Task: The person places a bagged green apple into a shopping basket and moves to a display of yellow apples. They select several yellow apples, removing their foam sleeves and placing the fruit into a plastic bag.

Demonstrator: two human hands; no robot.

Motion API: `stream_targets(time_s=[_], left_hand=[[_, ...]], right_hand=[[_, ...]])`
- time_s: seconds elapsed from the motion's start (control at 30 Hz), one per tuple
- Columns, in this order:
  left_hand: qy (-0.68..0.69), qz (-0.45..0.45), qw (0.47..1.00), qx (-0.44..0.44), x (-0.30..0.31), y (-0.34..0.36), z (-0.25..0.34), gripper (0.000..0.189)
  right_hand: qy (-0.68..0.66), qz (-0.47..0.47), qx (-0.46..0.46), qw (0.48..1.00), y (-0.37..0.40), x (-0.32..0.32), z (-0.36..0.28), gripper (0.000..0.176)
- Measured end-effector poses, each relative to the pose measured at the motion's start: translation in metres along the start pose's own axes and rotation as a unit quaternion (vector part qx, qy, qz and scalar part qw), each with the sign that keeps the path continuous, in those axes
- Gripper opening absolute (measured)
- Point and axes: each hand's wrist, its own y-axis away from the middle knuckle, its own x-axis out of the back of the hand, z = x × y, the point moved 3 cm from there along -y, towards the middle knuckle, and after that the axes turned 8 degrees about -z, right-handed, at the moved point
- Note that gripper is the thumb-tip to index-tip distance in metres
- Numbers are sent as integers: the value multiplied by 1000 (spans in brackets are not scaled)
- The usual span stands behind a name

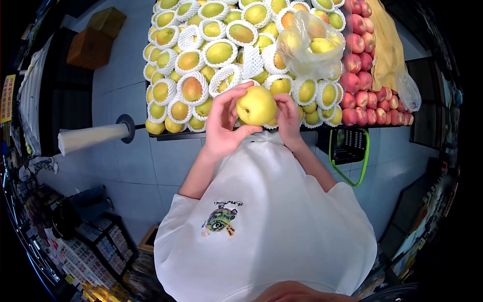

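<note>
Between my two hands is a round yellow fruit that looks like a pear point(256, 105), with a small dark dimple facing me. My left hand point(224, 121) is closed around its left side, thumb below and fingers above. On its other side, the curled fingers of my right hand point(288, 118) press against the fruit. Just beyond lie several yellow-green fruits in white foam nets, such as this netted fruit point(191, 89). A clear plastic bag point(308, 63) with yellow fruit inside rests on the display to the right.
Red apples point(363, 80) are stacked right of the netted fruit, partly beside a yellow cloth point(385, 50). Below hangs a black basket with a green handle point(365, 161). A plastic-bag roll point(93, 138) sticks out at left. Brown boxes point(90, 48) stand on the floor.
</note>
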Motion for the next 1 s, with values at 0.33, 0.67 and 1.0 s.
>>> stream_targets(time_s=[0.33, 0.67, 1.0], left_hand=[[-529, -32, 847, -45, -30, -5, 15, 88], [-459, 13, 887, -53, -24, -4, 9, 96], [-499, -101, 861, 13, -45, -24, 9, 64]], right_hand=[[-284, -36, -173, 942, 8, -24, -68, 61], [-433, -101, -214, 870, 12, -19, -58, 60], [-56, 35, -44, 997, -35, 71, -113, 53]])
